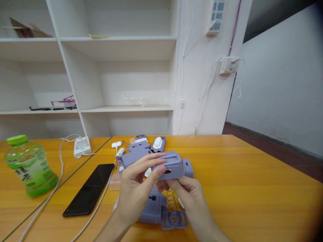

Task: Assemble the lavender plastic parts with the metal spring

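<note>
A lavender plastic housing (171, 166) with rounded corners and a dark oval hole in its near side is held up between both hands. My left hand (137, 185) grips it, with fingers over its top and the thumb on the near side. My right hand (189, 193) closes on its underside from below; its fingertips are partly hidden. Just under my hands, a coil spring (171, 200) shows above a lavender bracket with a round centre (174, 219). A larger lavender housing (152, 208) lies to the left of the spring, partly covered by my left hand.
Behind my hands lie several lavender parts (136, 153) and a white oval piece (158, 143). To the left are a black phone (89, 190), a white cable (101, 198), a power strip (82, 147) and a green bottle (31, 168). White shelves (118, 40) stand behind the table.
</note>
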Tool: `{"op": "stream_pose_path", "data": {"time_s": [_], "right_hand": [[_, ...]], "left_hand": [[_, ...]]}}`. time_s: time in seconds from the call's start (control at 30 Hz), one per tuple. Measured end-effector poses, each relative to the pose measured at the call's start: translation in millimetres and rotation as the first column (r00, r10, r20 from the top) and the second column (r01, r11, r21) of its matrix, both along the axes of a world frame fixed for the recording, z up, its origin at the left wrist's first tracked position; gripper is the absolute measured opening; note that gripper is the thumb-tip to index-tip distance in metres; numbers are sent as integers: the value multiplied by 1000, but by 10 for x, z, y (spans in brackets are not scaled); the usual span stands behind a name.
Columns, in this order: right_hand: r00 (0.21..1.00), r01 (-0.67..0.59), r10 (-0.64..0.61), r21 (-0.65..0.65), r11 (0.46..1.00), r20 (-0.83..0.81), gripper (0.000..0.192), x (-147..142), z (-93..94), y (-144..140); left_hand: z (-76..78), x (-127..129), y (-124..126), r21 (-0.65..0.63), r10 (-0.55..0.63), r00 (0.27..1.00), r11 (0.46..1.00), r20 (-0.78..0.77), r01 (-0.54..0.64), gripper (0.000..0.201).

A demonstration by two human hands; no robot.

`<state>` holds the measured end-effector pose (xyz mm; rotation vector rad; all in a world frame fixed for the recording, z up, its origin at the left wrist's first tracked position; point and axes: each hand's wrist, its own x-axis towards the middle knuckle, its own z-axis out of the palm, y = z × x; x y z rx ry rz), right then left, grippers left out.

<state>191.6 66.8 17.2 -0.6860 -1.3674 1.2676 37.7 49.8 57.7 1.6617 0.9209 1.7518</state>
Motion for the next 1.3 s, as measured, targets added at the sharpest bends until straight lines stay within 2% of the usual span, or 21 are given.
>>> {"op": "stream_pose_path", "data": {"time_s": [0.13, 0.33, 0.7, 0.97, 1.3], "right_hand": [[999, 22, -23, 10, 1000, 38, 31, 17, -22, 5], [998, 27, -27, 17, 1000, 47, 33, 40, -32, -8], [999, -19, 18, -42, 999, -36, 31, 24, -22, -27], [990, -94, 91, -23, 995, -111, 29, -43, -27, -74], [995, -50, 46, -46, 998, -85, 29, -14, -43, -39]], "left_hand": [[-6, -4, -4, -5, 30, 999, 1000, -18, -31, 13], [12, -9, -12, -15, -4, 1000, 1000, -28, 4, 14], [-27, 17, -7, 40, 76, 994, 997, -85, -72, 14], [-26, 65, -29, 35, 99, 995, 994, 14, -100, 15], [-47, 48, -26, 52, 92, 996, 994, -16, -91, 15]]}}
